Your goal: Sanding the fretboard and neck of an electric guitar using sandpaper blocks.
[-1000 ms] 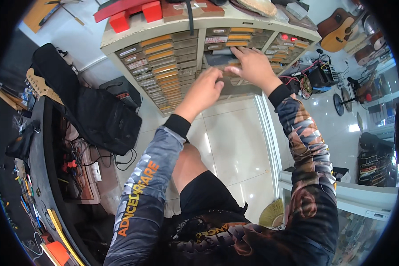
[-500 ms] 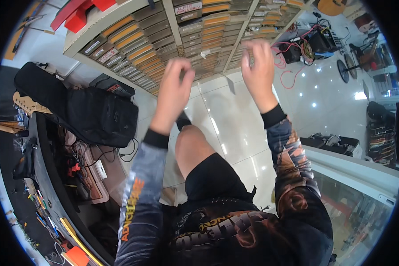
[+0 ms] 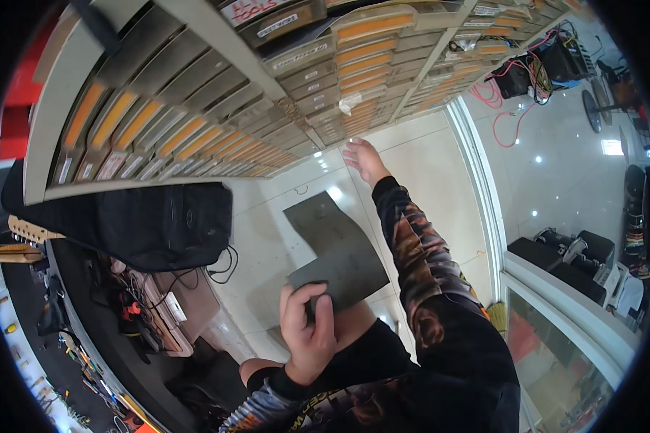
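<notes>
A thin dark grey sheet (image 3: 347,252), like sandpaper, hangs above the floor in front of my body. One corner is cut away and its far end curves. My left hand (image 3: 312,328) grips the near edge, with the thumb on top and the fingers curled under. Stretched out ahead, my right hand (image 3: 367,160) is at the low drawers of the cabinet (image 3: 274,90). Its fingers are slightly bent and apart, and nothing shows in them. Whether the fingertips touch a drawer I cannot tell.
Left of me, a black guitar bag (image 3: 159,224) lies by a dark workbench (image 3: 36,346) with tools. At right are a glass-sided case (image 3: 570,361) and a white sliding-door track (image 3: 477,166). Red cables (image 3: 509,126) lie on the floor beyond. A white scrap (image 3: 349,102) sticks out among the drawers.
Both hands were raised before the cabinet, with the sheet seen edge-on between them. My left hand has drawn the sheet back toward my body; the right reaches lower, and the cabinet looks closer.
</notes>
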The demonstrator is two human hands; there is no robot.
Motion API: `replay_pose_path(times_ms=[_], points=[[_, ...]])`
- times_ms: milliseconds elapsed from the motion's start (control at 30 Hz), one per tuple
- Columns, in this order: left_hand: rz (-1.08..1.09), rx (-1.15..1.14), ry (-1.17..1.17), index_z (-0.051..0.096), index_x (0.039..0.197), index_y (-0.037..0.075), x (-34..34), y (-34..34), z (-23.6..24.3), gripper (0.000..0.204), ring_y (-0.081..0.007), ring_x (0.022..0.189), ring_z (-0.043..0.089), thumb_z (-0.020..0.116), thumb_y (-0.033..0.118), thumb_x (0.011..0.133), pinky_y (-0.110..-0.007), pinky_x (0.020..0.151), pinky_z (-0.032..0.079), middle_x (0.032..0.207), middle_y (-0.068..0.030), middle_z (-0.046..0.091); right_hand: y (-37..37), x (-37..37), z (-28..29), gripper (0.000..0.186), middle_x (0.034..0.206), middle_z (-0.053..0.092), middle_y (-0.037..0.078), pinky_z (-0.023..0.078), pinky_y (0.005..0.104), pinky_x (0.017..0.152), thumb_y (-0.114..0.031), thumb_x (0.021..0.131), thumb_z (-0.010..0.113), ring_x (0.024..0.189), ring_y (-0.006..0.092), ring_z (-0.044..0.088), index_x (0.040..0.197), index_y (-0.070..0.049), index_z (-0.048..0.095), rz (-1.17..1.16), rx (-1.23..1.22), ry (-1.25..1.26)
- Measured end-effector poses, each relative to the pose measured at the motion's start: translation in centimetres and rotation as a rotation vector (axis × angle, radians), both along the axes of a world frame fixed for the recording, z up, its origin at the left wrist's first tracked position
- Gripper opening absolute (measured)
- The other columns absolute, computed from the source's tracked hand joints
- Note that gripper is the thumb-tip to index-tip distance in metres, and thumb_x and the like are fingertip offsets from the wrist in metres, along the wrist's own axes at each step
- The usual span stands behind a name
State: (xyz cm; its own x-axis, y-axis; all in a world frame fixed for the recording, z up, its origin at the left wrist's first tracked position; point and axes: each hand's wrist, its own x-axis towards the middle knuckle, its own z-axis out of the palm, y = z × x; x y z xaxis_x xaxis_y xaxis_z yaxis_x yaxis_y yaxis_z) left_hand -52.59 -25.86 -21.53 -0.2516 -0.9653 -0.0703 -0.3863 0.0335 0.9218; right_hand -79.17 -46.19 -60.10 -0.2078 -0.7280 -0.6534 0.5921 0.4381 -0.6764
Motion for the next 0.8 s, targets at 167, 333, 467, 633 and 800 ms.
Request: replay_pose_path(times_ms=[167, 333, 467, 633, 800], points=[[0.025, -0.11, -0.075, 0.073, 0.133, -0.002, -1.2, -1.4, 0.4, 0.033, -0.0307, 0.113, 0.066, 0.074, -0.009, 0.101, -0.037, 0.1, 0.051, 0.124, -0.0167, 0.063, -4.4, -3.3, -4.5, 0.037, 0.135, 0.07, 0.014, 0.058, 0.0514, 0.115, -0.014, 0.111, 0.06, 0.131, 0.0312, 0.069, 0.148, -0.006, 0.058, -0.366, -0.011, -0.193], [0.0, -0.136, -0.064, 0.075, 0.13, -0.001, -2.2, -1.6, 0.3, 0.031, -0.0318, 0.111, 0.067, 0.075, -0.008, 0.099, -0.037, 0.098, 0.051, 0.122, -0.0177, 0.066, -2.0, -3.6, -6.5, 0.029, 0.117, 0.07, 0.01, 0.062, 0.0463, 0.103, -0.011, 0.104, 0.06, 0.115, 0.0288, 0.071, 0.132, -0.007, 0.066, -0.485, -0.002, -0.246], [0.007, -0.13, -0.098, 0.075, 0.125, 0.0, -2.1, -1.4, 0.1, 0.027, -0.032, 0.106, 0.068, 0.076, -0.008, 0.099, -0.038, 0.094, 0.053, 0.117, -0.0173, 0.069, 6.5, -0.5, -7.1, 0.035, 0.108, 0.072, 0.004, 0.061, 0.0386, 0.087, -0.007, 0.095, 0.062, 0.098, 0.0227, 0.073, 0.129, -0.012, 0.065, -0.393, 0.025, -0.114], [-0.008, -0.125, -0.083, 0.073, 0.124, 0.0, -2.6, -0.7, 0.5, 0.025, -0.0293, 0.108, 0.066, 0.073, -0.009, 0.101, -0.037, 0.098, 0.051, 0.119, -0.0152, 0.066, 15.4, 0.6, -5.7, 0.04, 0.112, 0.074, 0.002, 0.055, 0.0375, 0.084, -0.006, 0.091, 0.063, 0.096, 0.0179, 0.072, 0.13, -0.014, 0.062, -0.391, 0.157, -0.073], [-0.024, -0.103, -0.05, 0.07, 0.12, 0.001, -2.8, -0.1, 0.2, 0.022, -0.0259, 0.112, 0.062, 0.07, -0.009, 0.102, -0.034, 0.103, 0.047, 0.121, -0.0121, 0.061, 18.8, -0.2, -5.7, 0.041, 0.115, 0.074, 0.003, 0.054, 0.039, 0.088, -0.007, 0.092, 0.065, 0.102, 0.0183, 0.071, 0.133, -0.014, 0.062, -0.355, 0.158, -0.03]])
